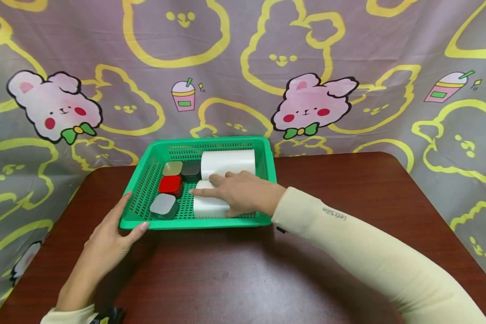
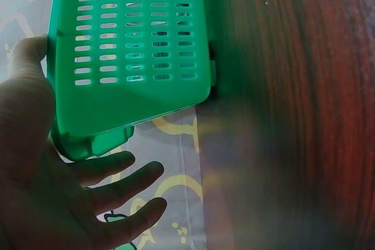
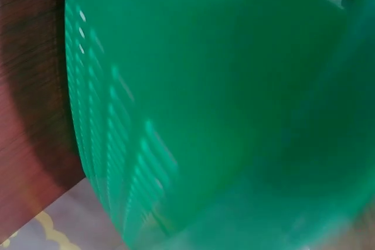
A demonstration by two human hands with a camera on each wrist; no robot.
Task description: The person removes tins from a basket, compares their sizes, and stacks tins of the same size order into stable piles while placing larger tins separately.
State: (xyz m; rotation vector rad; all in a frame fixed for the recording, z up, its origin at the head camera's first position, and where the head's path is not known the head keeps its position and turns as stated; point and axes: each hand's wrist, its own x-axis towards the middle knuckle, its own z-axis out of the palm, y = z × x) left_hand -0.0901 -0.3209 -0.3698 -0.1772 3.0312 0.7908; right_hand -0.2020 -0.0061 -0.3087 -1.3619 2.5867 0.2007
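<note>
A green plastic basket (image 1: 198, 226) with slotted walls stands on the table. Two white rolls lie inside on the right: a far roll (image 1: 228, 162) and a near roll (image 1: 206, 210). My right hand (image 1: 243, 191) grips the near roll from above, thumb on its near side, index finger stretched along its top. My left hand (image 1: 107, 236) holds the basket's near left corner, thumb over the rim; in the left wrist view several fingers spread past the corner. Left of the rolls sit small rounded-square boxes: grey (image 1: 164, 204), red (image 1: 171, 185), beige (image 1: 172, 168) and black (image 1: 191, 170).
The dark reddish-brown wooden table (image 1: 227, 270) reaches back to a patterned cloth curtain (image 1: 235, 67) close behind the basket. The basket's green wall (image 3: 193, 86) fills most of the right wrist view, blurred.
</note>
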